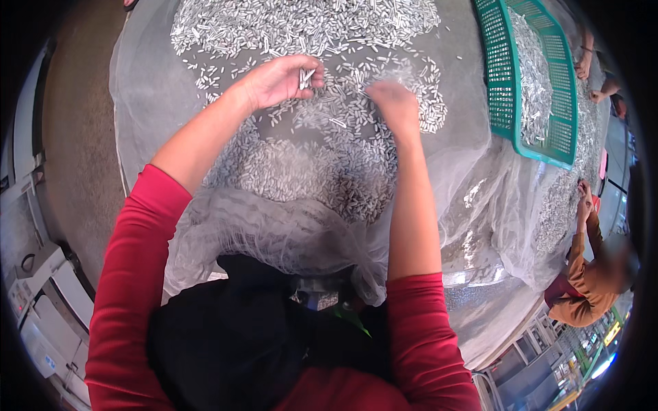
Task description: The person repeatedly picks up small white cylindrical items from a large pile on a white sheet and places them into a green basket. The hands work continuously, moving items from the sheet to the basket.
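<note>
Left hand (277, 80), grip pinched on a few small silvery pins (306, 77) between thumb and fingertips, raised just above the heap. Right hand (393, 103), blurred, fingers down among the loose pins; grip state not discernible. Heap of pins (308, 161) spread over white mesh (274, 233) covering the table (82, 137), densest at far edge and directly below both hands. Mesh bunched in folds at the near edge, against a black cloth (226, 335) on the lap. Red sleeves (130, 274) pushed up past the elbows. Green basket (531, 75) at far right, tilted, lined with more pins. Another person (589, 281) in brown seated at the right edge, one arm raised to the mesh.
</note>
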A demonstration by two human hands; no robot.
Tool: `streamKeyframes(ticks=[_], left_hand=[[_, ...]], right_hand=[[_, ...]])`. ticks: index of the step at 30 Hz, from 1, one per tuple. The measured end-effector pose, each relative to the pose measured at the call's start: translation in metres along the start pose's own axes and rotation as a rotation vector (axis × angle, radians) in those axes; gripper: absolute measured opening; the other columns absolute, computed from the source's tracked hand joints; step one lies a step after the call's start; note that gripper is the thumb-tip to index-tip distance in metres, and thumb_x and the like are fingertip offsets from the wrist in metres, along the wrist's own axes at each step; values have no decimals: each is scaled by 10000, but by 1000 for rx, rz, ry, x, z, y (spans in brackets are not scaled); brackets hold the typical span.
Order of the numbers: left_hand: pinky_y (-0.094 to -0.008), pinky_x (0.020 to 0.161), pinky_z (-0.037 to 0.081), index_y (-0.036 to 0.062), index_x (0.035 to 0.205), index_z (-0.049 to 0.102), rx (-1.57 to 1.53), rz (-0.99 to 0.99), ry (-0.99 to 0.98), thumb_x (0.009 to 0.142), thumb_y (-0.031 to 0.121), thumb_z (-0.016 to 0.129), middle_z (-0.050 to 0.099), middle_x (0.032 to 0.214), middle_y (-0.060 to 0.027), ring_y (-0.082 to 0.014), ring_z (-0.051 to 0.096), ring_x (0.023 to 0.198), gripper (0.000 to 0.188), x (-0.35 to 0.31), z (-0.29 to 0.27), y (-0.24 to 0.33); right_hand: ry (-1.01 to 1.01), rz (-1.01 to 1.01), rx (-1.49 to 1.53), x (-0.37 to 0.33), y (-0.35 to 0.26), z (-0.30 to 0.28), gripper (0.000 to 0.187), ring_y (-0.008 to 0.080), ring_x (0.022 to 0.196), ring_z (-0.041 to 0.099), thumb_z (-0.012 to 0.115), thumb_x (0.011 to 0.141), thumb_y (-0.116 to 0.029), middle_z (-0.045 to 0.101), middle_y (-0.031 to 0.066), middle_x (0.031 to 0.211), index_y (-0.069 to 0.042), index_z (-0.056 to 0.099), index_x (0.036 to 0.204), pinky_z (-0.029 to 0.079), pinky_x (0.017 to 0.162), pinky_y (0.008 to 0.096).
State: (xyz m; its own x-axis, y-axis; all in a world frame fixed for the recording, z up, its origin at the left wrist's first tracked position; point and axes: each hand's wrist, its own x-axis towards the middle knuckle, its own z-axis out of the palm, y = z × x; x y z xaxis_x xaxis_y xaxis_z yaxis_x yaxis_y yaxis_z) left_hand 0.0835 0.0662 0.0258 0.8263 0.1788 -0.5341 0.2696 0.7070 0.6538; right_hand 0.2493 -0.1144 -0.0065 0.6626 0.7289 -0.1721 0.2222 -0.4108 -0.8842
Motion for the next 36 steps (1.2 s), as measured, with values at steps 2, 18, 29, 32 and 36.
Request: streamKeyframes(ticks=[2, 18, 29, 32, 36], left_hand=[[-254, 617, 412, 59, 938, 579, 119, -44, 15, 878, 180, 544, 554, 865, -11, -114, 527, 752, 140, 3, 5, -3], [-280, 624, 410, 77, 934, 652, 905, 178, 89, 846, 211, 659, 555, 711, 31, -91, 515, 711, 161, 16, 9, -12], [-224, 650, 433, 93, 1012, 575, 388, -166, 9, 924, 243, 593, 602, 912, 3, -84, 579, 810, 174, 4, 7, -6], [-232, 633, 437, 77, 1081, 577, 503, -170, 15, 946, 236, 564, 574, 878, 8, -80, 553, 779, 209, 3, 10, -7], [-235, 655, 436, 67, 1153, 586, 470, -156, -31, 957, 218, 537, 547, 849, 21, -74, 525, 749, 251, 4, 12, -5]], right_hand=[[-11, -13, -374, 9, -3, 10, 160, 261, 780, 660, 699, 761, -233, 683, 154, 807, -103, 709, 854, 503, 702, 379], [19, -43, -319, 34, 1, -9, 188, 281, 823, 654, 700, 757, -219, 690, 160, 880, -100, 698, 901, 497, 759, 367], [-47, 342, 1123, 17, 5, -64, 198, 149, 616, 503, 593, 833, -101, 572, 48, 820, -34, 576, 1019, 382, 527, 252], [3, 282, 798, 19, 11, -74, 187, 142, 602, 502, 611, 825, -98, 575, 41, 773, -29, 591, 998, 373, 514, 255], [52, 90, -242, 24, 16, -63, 175, 194, 694, 624, 692, 784, -195, 661, 78, 753, -70, 679, 905, 486, 626, 334]])
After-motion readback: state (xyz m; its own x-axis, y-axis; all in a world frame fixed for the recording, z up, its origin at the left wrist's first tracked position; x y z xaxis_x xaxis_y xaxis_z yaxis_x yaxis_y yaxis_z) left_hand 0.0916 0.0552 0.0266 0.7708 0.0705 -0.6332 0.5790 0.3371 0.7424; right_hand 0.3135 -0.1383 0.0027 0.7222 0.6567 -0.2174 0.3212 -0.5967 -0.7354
